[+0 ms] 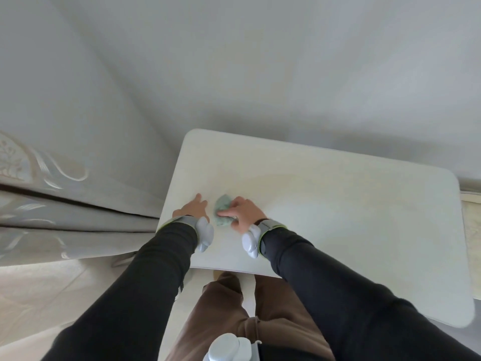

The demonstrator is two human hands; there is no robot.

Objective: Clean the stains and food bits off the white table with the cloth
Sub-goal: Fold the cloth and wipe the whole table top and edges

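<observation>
Soft, even, dimmish daylight, faint shadows, slight overall blur, strong wide-angle bending toward the edges.

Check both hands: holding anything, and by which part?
Right hand grips the crumpled green cloth by its right side, against the white table. Left hand holds nothing; it rests flat on the table.

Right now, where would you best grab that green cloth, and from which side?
Probably its bunched middle, from above: the cloth lies crumpled on the white table, folds raised upward, and the right hand grips its right side.
</observation>
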